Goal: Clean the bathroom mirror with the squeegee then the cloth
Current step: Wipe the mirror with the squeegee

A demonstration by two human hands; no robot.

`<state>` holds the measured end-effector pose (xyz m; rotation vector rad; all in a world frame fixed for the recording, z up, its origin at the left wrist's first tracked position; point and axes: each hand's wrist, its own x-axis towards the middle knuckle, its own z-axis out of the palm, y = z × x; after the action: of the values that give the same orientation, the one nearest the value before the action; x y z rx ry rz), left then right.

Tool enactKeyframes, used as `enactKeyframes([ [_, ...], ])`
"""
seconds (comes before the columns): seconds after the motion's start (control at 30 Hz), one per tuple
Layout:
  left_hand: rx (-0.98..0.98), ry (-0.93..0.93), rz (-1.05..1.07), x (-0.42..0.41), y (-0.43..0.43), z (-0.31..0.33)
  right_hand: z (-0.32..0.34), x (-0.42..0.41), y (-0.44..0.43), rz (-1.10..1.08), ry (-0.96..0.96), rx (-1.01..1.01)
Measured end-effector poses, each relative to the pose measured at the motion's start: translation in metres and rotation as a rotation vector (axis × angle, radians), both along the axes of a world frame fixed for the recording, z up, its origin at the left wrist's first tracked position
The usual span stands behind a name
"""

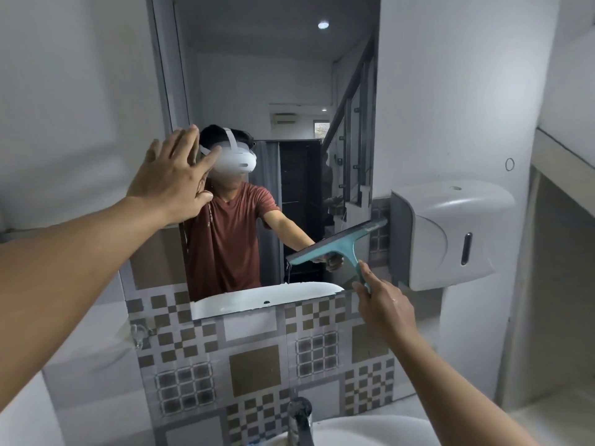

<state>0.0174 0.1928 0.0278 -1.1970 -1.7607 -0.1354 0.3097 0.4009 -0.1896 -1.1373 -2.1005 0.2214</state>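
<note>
Still on the squeegee (pixel 338 244) stage, low on the mirror (pixel 273 91) by its right edge, handle clasped in right hand (pixel 384 309); left hand (pixel 170 178) splayed flat on glass; cloth unseen, wiping seemingly undone.

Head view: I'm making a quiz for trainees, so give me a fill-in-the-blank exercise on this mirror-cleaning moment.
1. The right hand holds the squeegee by its ____.
2. The squeegee blade lies against the lower ____ part of the mirror.
3. The left hand is ____, fingers spread, at the mirror's left edge.
4. The white dispenser hangs on the wall to the ____ of the mirror.

Missing words: handle; right; open; right
</note>
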Motion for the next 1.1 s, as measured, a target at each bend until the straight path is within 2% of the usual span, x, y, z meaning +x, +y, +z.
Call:
enactKeyframes([
  [0.2,0.026,0.043,-0.053,-0.006,-0.005,-0.014,-0.013,-0.020,-0.028,0.020,0.133,-0.175],
  [0.53,0.032,0.062,-0.088,-0.011,-0.010,-0.014,-0.032,-0.064,-0.071,0.130,0.524,-0.454],
  [0.7,0.021,0.069,-0.089,-0.015,-0.010,-0.012,-0.019,-0.092,-0.090,0.162,0.695,-0.605],
  [0.93,0.017,0.060,-0.078,-0.016,-0.011,-0.010,-0.001,-0.134,-0.124,0.117,0.846,-0.650],
  [1.1,0.029,0.121,-0.041,-0.020,-0.016,-0.006,-0.010,-0.160,-0.154,0.282,0.761,-0.536],
])
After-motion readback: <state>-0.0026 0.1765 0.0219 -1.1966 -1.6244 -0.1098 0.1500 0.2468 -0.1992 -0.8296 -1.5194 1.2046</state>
